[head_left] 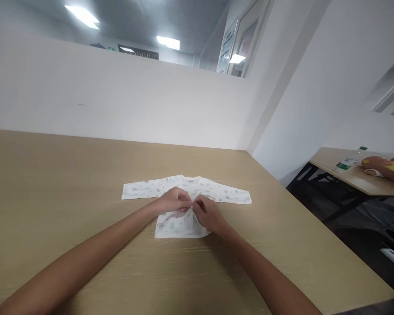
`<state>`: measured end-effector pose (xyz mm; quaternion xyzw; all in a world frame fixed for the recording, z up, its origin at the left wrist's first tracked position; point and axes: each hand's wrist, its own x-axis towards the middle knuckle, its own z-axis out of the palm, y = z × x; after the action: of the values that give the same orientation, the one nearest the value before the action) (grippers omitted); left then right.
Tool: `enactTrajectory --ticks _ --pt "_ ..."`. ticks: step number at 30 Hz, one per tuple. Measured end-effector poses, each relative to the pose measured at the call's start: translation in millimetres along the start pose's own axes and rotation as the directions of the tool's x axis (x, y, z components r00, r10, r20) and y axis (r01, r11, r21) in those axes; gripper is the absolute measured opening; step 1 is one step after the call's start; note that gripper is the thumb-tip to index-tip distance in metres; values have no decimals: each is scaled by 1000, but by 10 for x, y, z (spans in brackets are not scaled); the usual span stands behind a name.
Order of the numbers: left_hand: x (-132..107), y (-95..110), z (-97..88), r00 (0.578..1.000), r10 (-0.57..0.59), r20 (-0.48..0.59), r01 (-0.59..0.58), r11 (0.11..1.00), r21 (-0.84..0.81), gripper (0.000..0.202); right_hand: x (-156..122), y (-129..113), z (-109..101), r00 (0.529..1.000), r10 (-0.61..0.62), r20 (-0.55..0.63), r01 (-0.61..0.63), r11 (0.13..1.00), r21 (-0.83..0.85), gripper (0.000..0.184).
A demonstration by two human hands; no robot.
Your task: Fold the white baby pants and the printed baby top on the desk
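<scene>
A small white baby shirt with a faint green and grey print lies spread on the table, its sleeves stretched out to both sides and its neckline facing away from me. My left hand is closed in a pinch on the cloth at the middle of the front. Right beside it, my right hand pinches the same spot, fingertips nearly touching those of the left. The fabric is drawn up into folds under the fingers. Whether a snap or tie sits between the fingertips is too small to tell.
The shirt rests on a wood-coloured table bounded by a white partition at the back. To the right, beyond the table edge, another table bears a plastic bottle and a person's arm.
</scene>
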<state>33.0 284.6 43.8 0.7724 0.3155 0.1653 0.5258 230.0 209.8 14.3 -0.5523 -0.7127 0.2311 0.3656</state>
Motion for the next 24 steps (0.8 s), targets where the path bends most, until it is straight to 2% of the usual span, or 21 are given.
enactTrajectory --ticks 4,8,10,12,14,17,20,24 --pt "20 -36 -17 1000 -19 -5 19 999 26 21 13 5 -34 998 61 21 -62 997 49 22" --pt "29 -60 -65 1000 18 13 -19 998 52 20 39 33 -49 993 104 61 -109 989 98 23" --pt "35 -85 -72 999 36 32 -39 994 102 21 45 56 -35 994 88 59 -91 994 55 22" --pt "51 -131 -51 999 48 -13 -44 975 216 18 53 95 -10 1000 24 -5 -24 998 -57 19" --pt "72 -195 -6 987 106 -116 -55 925 376 14 67 154 10 995 -67 -79 52 983 -177 20" --pt "93 -308 58 933 284 -220 -119 823 555 14 96 253 9 983 -148 -106 119 964 -239 25" --pt "80 -420 56 889 402 -219 -171 735 656 16 93 312 -20 978 -181 -103 153 960 -234 24" --pt "16 -544 -30 873 427 -235 -126 663 738 25 16 291 -46 963 -250 -101 220 945 -242 9"
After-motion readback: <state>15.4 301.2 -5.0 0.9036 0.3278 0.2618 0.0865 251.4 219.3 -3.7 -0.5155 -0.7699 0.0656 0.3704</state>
